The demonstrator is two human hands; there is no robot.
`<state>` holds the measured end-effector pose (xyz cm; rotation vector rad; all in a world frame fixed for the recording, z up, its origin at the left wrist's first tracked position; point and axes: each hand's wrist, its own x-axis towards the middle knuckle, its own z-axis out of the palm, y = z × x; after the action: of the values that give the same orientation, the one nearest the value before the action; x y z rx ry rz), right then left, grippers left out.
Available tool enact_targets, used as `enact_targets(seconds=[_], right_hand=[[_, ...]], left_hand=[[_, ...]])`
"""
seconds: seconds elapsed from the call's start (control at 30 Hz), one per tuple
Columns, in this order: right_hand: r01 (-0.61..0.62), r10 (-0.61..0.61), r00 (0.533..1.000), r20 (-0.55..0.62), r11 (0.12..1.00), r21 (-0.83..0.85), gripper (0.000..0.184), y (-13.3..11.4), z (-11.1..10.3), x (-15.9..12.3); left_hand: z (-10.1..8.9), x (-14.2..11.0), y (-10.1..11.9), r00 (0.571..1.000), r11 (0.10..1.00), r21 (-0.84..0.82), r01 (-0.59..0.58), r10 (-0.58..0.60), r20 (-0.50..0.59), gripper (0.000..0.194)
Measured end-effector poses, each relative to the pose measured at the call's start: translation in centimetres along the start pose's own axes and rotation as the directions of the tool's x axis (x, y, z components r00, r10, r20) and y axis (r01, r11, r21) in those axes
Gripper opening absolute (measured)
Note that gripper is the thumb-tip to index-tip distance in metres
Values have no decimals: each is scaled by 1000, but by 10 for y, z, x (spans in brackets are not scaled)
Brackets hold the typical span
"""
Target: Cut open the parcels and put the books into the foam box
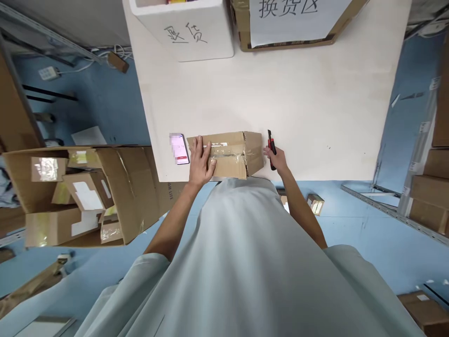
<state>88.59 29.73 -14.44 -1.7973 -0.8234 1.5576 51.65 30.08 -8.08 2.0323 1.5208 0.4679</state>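
Left of the left hand (pixel 200 164), I see the phone (pixel 181 149) partly blurred. The right hand (pixel 278 160) hides part of the cutter (pixel 272 144). Beyond both, the white box (pixel 196 44) and signed carton (pixel 244 25) run out of my view.

The table (pixel 308 103) is pale and flat, with a few small dark specks near its right side. On its near edge lies a taped box (pixel 228 161), and just left of that a phone (pixel 181 149), screen up. At the far edge a white bin (pixel 196 35) stands beside a carton (pixel 289 44) fronted with paper. The floor (pixel 351 224) is blue; a power strip (pixel 49 73) lies on it.
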Motion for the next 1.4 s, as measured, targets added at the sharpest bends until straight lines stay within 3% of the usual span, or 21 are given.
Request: enact_targets(seconds=[0.1,0.23,0.33,0.4,0.47,0.63,0.73,0.87,0.93,1.07,1.23,1.4], right_hand=[[53,-53,998,36,998,-19,60,-9,9,-8],[93,-93,994,62,996,-4,61,-29,19,-30],[140,-139,988,66,990,-11,62,-51,27,-51],[169,-167,985,34,982,-84,60,-69,29,-69],[180,-184,983,-10,970,-163,57,-90,27,-90],[194,-227,972,-53,913,-360,48,-139,22,-138],[169,-228,969,-92,890,-424,45,-145,24,-148],[173,-227,961,-161,941,-290,46,-127,19,-141],[182,-217,954,-204,967,-178,49,-115,10,-135],[153,-169,937,-304,985,-78,53,-85,-12,-117],[42,-63,946,-317,996,-75,49,-42,-22,-80],[9,-30,975,-221,995,-95,45,-22,6,-51]], left_hand=[[-10,-1,7,1000,1000,7,-5,5,3,87],[-17,-2,64,999,997,-81,0,-3,-45,76],[-19,-6,112,994,979,-187,83,-95,-60,83],[-23,-8,129,984,962,-235,141,-163,-77,91],[-29,-8,133,976,945,-280,169,-200,-86,93],[-36,-3,113,981,899,-400,178,-196,-6,85],[-24,-4,102,982,887,-424,184,-181,48,87],[-7,-4,103,981,933,-322,159,-185,-54,99],[-4,-1,107,995,970,-231,74,-89,-53,88],[-8,4,103,991,981,-161,-107,118,61,59],[-30,-7,62,991,987,-111,-118,125,53,57],[-54,-29,17,997,992,-103,-74,77,18,61]])
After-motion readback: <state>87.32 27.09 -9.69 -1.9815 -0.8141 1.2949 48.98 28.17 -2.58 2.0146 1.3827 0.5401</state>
